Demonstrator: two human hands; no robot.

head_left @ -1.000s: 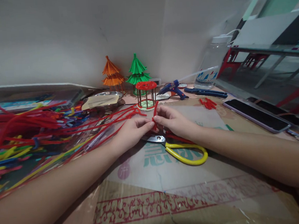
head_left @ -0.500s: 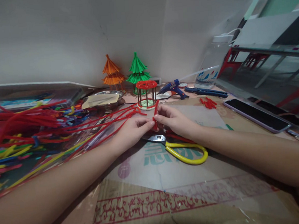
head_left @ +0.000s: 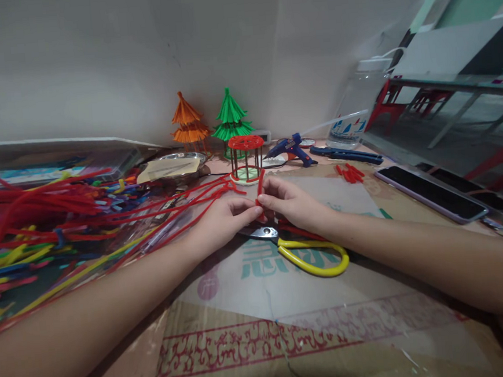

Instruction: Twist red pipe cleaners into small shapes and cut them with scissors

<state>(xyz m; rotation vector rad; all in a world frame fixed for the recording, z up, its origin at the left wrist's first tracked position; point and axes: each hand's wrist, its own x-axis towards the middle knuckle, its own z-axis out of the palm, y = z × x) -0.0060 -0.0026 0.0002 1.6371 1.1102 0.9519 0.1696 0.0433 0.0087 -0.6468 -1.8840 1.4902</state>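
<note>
Between my two hands is a short red pipe cleaner (head_left: 260,183), its upper end sticking up. My left hand (head_left: 231,215) pinches it low down with thumb and fingers. Higher up, the thumb and fingers of my right hand (head_left: 285,200) close on the same piece. Just below the hands lie scissors (head_left: 313,257) with yellow handles, their blades partly under my left hand. Right behind my fingers stands a small round frame (head_left: 245,143) with a red top, brown posts and a pale base. Loose red pipe cleaners (head_left: 182,197) reach toward it from the left.
Colourful pipe cleaners (head_left: 39,211) pile up at left. An orange model (head_left: 187,121) and a green model (head_left: 229,117) stand by the wall. A blue glue gun (head_left: 292,146), pliers (head_left: 347,155), cut red pieces (head_left: 350,173), a phone (head_left: 430,193) and a water bottle (head_left: 352,108) lie or stand right.
Both hands keep their pinch on the red pipe cleaner and have barely moved. Its upper end has shifted slightly to the left.
</note>
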